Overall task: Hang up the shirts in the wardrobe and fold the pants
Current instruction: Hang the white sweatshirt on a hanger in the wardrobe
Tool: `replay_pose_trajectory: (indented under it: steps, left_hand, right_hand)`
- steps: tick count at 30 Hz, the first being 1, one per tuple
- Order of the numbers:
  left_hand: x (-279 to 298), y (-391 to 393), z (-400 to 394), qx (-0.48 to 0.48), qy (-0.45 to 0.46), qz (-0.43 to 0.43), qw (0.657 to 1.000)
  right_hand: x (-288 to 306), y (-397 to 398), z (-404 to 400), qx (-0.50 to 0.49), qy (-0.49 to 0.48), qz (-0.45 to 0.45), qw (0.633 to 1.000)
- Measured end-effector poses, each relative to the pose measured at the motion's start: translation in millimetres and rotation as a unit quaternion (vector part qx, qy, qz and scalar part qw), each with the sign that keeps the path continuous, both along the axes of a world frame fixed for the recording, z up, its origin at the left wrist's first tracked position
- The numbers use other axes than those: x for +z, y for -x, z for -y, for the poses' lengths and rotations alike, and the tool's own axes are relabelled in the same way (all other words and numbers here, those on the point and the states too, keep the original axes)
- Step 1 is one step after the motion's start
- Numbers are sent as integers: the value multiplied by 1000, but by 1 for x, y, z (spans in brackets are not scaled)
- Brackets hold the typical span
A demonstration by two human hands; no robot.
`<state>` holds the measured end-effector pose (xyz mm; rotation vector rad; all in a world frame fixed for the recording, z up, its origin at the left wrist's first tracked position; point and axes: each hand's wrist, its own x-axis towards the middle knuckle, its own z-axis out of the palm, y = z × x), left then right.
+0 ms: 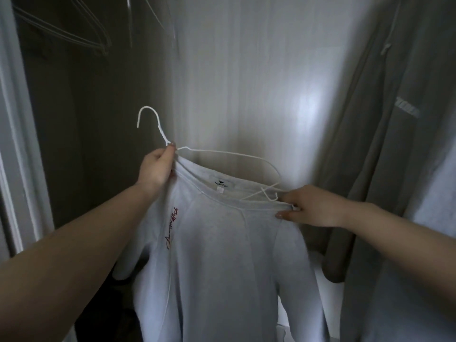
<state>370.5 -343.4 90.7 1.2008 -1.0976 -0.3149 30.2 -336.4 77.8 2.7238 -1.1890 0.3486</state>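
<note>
Light grey shirt held up before the open wardrobe, directly below the white wire hanger, the landmark for all positions here. Left hand at the hanger's neck, just under the hook, fingers curled and pinching wire and collar edge together. Right hand at the hanger's far shoulder end, thumb and fingers pinching the shirt's neckline and pulling it outward. Hanger only partly inside the shirt: upper wire arm bare above the collar, end loop exposed just beside the right hand's fingertips, brand label visible below the wire. Red script embroidery on the chest, below and left of the hanger's neck. Sleeves and body hanging loose beneath the hanger.

Empty wire hangers on the rail, well above and left of the held hanger. Grey hooded garment already hung, right of the hanger. Wardrobe back wall directly behind it.

Progress, as judged: at least one garment apparently hung; present shirt mid-threading, shoulders not yet seated on the wire, hook not yet on the rail. Remaining for this shirt: seating the collar over both hanger arms, then lifting the hook to the rail. Pants not in view; folding status impossible to tell.
</note>
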Motion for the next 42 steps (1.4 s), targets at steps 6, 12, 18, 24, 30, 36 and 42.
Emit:
replay_pose_trajectory:
  steps: [6, 12, 18, 24, 30, 36, 42]
  left_hand:
    - [-4, 2, 3, 32, 6, 53, 998]
    - [-2, 2, 5, 61, 4, 37, 997]
    - [-3, -2, 5, 34, -4, -41, 999]
    - [-5, -4, 5, 34, -5, -11, 999]
    - [-8, 19, -1, 31, -7, 140, 990]
    - [-3, 58, -1, -17, -9, 180, 984]
    - [-2, 62, -1, -86, 1, 202, 976]
  right_hand:
    - [15, 6, -6, 25, 43, -23, 998]
    - [26, 7, -10, 64, 84, -77, 991]
    - [24, 7, -10, 87, 82, -86, 989]
    - [26, 7, -7, 82, 59, -63, 993]
    - [34, 3, 1, 68, 56, -34, 996]
    - [34, -14, 8, 57, 99, -23, 993]
    - [34, 6, 11, 33, 112, 62, 991]
